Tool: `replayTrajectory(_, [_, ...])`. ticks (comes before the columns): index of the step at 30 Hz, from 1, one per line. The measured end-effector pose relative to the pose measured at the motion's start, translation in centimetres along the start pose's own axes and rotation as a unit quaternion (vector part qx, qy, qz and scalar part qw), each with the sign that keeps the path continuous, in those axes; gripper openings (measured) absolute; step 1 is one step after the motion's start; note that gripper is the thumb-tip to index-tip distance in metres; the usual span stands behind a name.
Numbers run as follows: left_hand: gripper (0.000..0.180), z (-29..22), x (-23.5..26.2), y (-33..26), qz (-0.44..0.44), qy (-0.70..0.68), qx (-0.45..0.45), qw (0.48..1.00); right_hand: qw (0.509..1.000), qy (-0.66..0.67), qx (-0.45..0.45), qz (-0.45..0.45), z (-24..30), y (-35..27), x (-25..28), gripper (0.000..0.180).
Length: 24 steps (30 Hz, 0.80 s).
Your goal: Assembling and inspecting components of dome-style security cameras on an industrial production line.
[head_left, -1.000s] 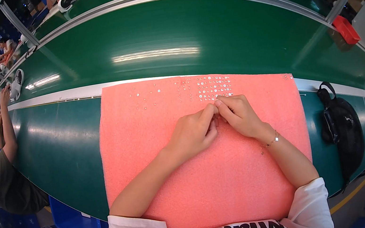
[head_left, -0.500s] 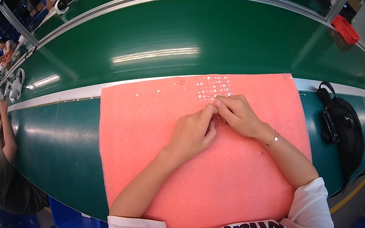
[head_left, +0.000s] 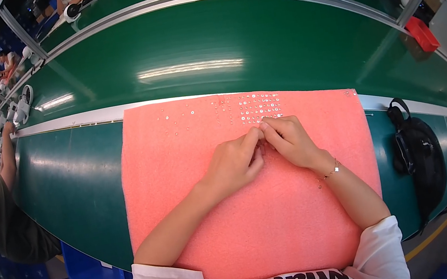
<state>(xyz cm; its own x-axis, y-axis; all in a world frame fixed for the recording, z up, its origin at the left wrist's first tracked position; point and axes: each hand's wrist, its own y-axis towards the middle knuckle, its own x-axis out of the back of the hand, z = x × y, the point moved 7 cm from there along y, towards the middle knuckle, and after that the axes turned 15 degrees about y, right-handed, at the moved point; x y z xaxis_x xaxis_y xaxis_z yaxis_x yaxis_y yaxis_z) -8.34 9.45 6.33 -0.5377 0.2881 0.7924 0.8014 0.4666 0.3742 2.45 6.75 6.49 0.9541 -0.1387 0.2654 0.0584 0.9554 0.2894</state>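
Note:
Both my hands meet over a pink foam sheet point(head_left: 250, 234), just below a grid of small shiny round pieces point(head_left: 260, 107). My left hand point(head_left: 235, 158) is closed, its thumb and index fingertips pinched together. Against it, my right hand point(head_left: 289, 138) is also closed in a pinch, its fingertips touching those of the left. Whatever lies between the fingertips is too small or hidden to make out. More tiny silvery pieces point(head_left: 192, 112) lie scattered on the foam left of the grid, and a few point(head_left: 350, 92) sit near its top right corner.
Beyond the foam runs a green conveyor belt point(head_left: 184, 40) with a metal rail. A black bag point(head_left: 423, 160) lies on the table to the right, and a red bin point(head_left: 421, 34) stands at the far right. Co-workers sit at left and right. Blue crates point(head_left: 96, 276) are below left.
My hands stay pinched together in almost the same place. The co-worker's arm at the left has shifted slightly, and white devices on the far line have moved a little to the left.

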Motion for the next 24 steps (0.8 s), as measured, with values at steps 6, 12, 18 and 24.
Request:
replayTrajectory(6, [0.023, -0.06, 0.20, 0.04, -0.029, 0.012, -0.023, 0.999, 1.000, -0.001, -0.001, 0.000, 0.19, 0.05, -0.01, 0.027])
replayTrajectory(12, [0.022, -0.07, 0.08, 0.08, -0.023, 0.005, -0.021, 1.000, 1.000, -0.008, 0.003, 0.002, 0.22, 0.01, 0.05, 0.028])
replayTrajectory(18, [0.022, -0.23, 0.18, 0.08, -0.023, 0.005, -0.022, 0.999, 1.000, -0.006, -0.005, 0.002, 0.16, -0.04, 0.05, 0.028])
replayTrajectory(24, [0.023, 0.00, -0.10, 0.03, -0.020, 0.011, -0.018, 1.000, 1.000, -0.004, -0.002, 0.002, 0.10, 0.02, 0.01, 0.028])
